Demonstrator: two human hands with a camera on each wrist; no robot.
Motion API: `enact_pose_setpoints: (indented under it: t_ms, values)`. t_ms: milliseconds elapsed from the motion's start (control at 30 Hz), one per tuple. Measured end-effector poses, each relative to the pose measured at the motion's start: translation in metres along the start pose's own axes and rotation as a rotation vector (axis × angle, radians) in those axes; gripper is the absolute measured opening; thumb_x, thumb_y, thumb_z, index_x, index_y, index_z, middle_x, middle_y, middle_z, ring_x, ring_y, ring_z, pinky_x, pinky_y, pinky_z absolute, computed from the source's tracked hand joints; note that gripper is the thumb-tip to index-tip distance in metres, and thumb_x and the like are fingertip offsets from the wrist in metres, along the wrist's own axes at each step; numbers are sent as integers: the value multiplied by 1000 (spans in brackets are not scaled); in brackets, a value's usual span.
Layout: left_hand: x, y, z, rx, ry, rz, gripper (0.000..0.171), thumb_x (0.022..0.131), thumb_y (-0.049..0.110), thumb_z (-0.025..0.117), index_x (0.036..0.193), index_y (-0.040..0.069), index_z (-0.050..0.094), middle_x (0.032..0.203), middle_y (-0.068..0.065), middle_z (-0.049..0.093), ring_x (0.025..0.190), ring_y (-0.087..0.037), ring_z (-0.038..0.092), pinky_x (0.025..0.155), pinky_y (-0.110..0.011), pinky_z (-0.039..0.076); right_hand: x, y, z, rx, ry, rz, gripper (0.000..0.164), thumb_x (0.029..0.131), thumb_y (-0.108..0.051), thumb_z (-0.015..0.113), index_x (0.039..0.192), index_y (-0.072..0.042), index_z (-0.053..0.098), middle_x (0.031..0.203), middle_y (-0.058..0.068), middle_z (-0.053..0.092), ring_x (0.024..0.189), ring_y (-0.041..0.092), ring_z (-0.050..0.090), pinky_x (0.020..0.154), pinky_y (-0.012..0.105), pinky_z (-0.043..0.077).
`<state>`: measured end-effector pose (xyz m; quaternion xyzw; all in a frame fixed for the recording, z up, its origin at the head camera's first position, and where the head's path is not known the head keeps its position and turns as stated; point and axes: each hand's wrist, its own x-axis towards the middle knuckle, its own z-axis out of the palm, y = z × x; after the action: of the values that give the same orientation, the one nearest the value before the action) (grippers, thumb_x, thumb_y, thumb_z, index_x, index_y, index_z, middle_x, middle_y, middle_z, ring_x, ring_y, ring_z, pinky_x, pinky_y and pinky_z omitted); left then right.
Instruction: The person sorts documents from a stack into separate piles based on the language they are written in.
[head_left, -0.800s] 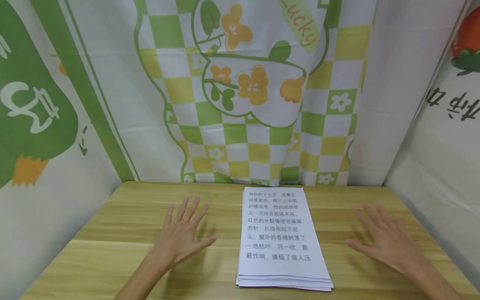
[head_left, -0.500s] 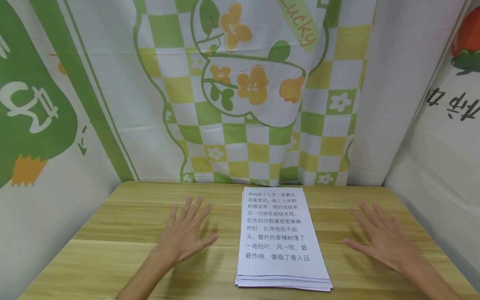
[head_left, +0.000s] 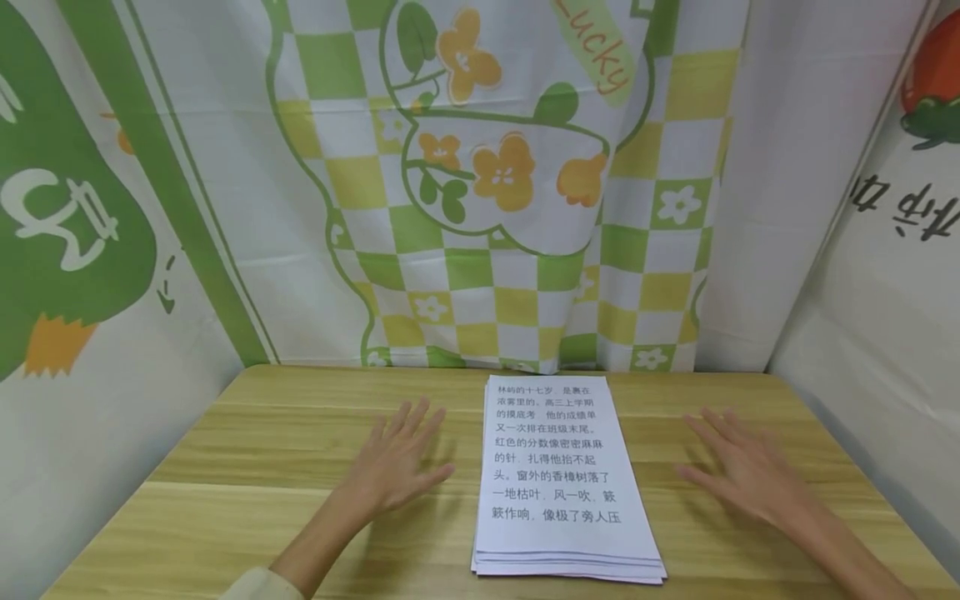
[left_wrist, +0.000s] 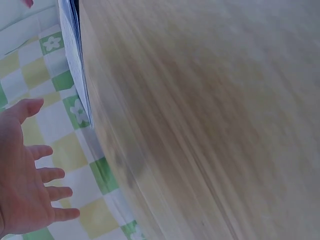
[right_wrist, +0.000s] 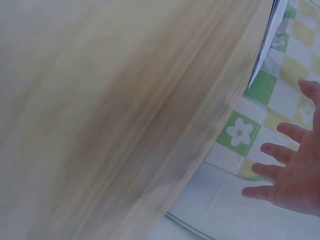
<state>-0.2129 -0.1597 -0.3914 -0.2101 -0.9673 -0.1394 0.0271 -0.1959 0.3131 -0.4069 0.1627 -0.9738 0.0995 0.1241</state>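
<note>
A stack of white paper sheets printed with large Chinese characters lies on the wooden table, its lower edges slightly uneven. To its left, my left hand hovers above the table with fingers spread, holding nothing. My right hand is likewise spread and raised on the other side, apart from the sheets. The left wrist view shows the left palm and straight fingers, with the stack's edge beyond. In the right wrist view, the right hand is seen with separated fingers near the stack's edge.
The wood-grain table extends on both sides of the stack. A green-and-yellow checked curtain hangs at the table's back edge. Printed cloth walls enclose the left and right sides.
Both hands have moved inward toward the paper stack, the left one rightward and the right one leftward. A light sleeve cuff now shows on the left arm. The stack stays in place.
</note>
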Motion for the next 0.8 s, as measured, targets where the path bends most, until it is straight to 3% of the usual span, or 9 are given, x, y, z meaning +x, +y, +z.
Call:
enact_pose_setpoints:
  t_ms: [167,333,567,800]
  values:
    - [9,3,3,-97,9,-15,74,100,38,65,159,2,37,165,-27,27,152,-50,24,122,-69,20,9,4,2,151,19,-50,70,92,-35,76,141,10,53,138,39,55,124,60,53,101,73,45]
    - [18,4,7,-154,40,-12,69,100,32,65,156,0,41,161,-30,34,148,-49,33,120,-66,29,18,10,4,297,-10,6,62,92,-20,76,137,17,53,132,38,59,115,58,60,95,67,52]
    - [31,6,13,-366,56,-17,58,103,25,60,148,-9,47,154,-33,43,145,-49,38,121,-64,29,28,6,4,453,-34,124,53,96,-14,71,135,17,54,122,33,66,106,46,68,89,56,59]
    - [43,8,21,-483,90,-33,52,102,21,61,141,-12,53,146,-30,53,139,-49,46,118,-62,35,38,1,9,530,-35,128,50,96,-11,70,133,18,54,116,32,68,101,43,71,82,48,62]
